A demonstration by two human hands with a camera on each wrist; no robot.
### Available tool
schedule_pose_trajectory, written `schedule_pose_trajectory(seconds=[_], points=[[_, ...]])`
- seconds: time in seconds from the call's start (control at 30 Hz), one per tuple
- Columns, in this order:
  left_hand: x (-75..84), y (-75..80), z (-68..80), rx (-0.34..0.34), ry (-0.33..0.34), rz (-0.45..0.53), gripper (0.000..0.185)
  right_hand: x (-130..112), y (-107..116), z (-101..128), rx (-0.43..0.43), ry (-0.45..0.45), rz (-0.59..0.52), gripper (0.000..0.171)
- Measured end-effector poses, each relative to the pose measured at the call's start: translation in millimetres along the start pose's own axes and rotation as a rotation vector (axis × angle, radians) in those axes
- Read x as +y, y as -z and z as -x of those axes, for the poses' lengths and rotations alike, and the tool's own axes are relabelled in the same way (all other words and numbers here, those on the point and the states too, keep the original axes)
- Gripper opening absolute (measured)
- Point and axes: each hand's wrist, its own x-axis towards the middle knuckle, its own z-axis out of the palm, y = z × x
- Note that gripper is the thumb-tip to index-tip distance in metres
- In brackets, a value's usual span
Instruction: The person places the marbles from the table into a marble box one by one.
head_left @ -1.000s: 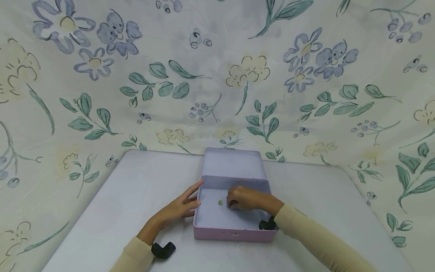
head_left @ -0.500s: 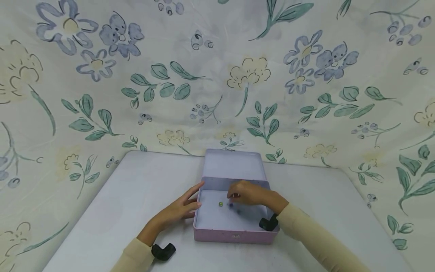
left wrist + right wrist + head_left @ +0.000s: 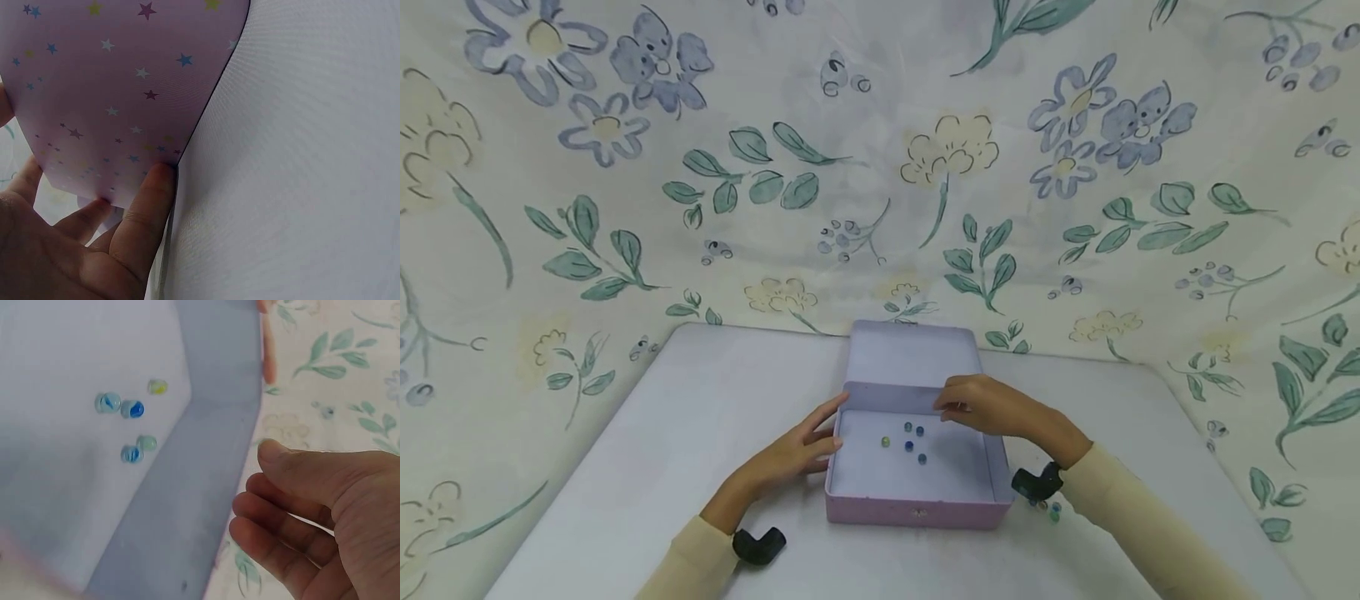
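A lilac-pink box (image 3: 917, 512) stands on the white table with its lid (image 3: 914, 352) folded back. On its floor lie several glass marbles: a yellow-green marble (image 3: 885, 442) at the left, and a dark blue marble (image 3: 909, 447) among other bluish ones. My left hand (image 3: 790, 454) rests on the box's left side with spread, straight fingers; in the left wrist view they touch its star-printed wall (image 3: 125, 75). Over the right back part of the box hovers my right hand (image 3: 992, 406). Its fingers bend loosely with nothing between them in the right wrist view.
More marbles (image 3: 1055, 512) lie on the table just right of the box, partly covered by the black right-wrist camera (image 3: 1037, 482). Behind the white table (image 3: 737, 375) hangs a flower-patterned cloth (image 3: 880, 183).
My right hand has risen from the box floor and moved right. Several bluish marbles now lie where it was, and the marbles on the table show. My left hand stays in place.
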Motion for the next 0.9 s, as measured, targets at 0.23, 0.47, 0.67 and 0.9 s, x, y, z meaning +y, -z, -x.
schedule_pose_trajectory(seconds=[0.23,0.47,0.67,0.9], points=[[3.6,2.6,0.3,-0.004,-0.014,0.009,0.069,4.0,15.2,31.8,0.063,-0.044,0.018,0.017],[1.6,1.5,0.1,-0.021,-0.007,0.019,0.069,9.6,16.4,72.5,0.107,-0.139,-0.013,0.018],[-0.5,1.0,0.4,-0.024,-0.014,0.015,0.068,18.8,8.1,106.0,0.162,-0.204,-0.035,0.018],[1.1,1.5,0.5,-0.025,-0.025,0.007,0.068,30.1,-6.5,133.1,0.166,-0.278,-0.049,0.016]])
